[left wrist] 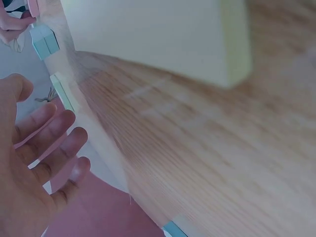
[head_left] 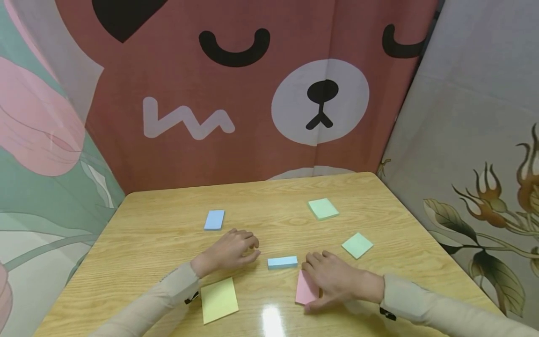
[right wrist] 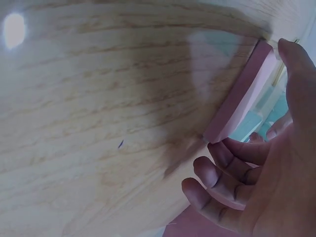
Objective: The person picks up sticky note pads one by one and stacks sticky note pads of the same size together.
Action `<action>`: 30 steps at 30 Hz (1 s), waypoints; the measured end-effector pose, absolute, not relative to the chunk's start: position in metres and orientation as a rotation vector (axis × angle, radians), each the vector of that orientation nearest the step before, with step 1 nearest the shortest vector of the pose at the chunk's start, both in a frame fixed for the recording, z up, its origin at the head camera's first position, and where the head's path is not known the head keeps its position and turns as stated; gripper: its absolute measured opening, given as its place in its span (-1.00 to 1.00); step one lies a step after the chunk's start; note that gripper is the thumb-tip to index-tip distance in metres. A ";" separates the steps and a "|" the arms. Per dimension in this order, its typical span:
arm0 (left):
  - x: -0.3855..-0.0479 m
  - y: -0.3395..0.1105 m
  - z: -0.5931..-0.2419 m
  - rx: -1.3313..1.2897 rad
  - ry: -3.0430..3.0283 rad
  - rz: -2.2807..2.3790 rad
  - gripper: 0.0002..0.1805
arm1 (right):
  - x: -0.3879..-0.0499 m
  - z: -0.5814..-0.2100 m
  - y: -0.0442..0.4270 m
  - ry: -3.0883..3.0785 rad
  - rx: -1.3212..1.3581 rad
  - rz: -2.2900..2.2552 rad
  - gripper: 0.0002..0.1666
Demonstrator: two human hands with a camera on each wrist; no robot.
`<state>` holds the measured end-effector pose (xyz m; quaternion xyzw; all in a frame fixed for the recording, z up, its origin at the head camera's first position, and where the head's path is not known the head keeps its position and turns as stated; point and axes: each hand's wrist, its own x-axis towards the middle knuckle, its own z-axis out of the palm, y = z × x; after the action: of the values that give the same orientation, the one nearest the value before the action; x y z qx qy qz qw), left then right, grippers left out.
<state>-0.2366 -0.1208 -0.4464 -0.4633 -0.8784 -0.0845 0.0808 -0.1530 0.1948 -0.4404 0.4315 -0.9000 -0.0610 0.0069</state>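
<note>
My right hand grips a pink sticky-note pad by its two ends, thumb at the near end and fingers at the far end; the right wrist view shows the pink pad between thumb and fingertips. A narrow light blue pad lies between the two hands, just left of the pink one. My left hand hovers left of the blue pad, its fingers loosely bent and holding nothing. Below it lies a yellow pad, which looms large in the left wrist view.
A blue pad lies at the back left of the wooden table. Two green pads lie on the right, one farther back and one nearer. Printed curtains hang behind and beside the table.
</note>
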 end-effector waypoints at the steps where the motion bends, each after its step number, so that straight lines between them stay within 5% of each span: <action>1: -0.236 -0.121 -0.446 -1.387 -2.627 -0.258 -0.72 | -0.152 -0.441 0.195 -2.828 1.348 -0.199 0.20; 30: -0.245 -0.138 -0.447 -1.386 -2.610 -0.257 -0.70 | -0.151 -0.440 0.188 -2.790 1.365 -0.279 0.06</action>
<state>-0.2446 -0.1377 -0.4470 -0.4655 -0.8765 -0.0862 0.0876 -0.1513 0.1881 -0.4403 0.4376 -0.8946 -0.0894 0.0114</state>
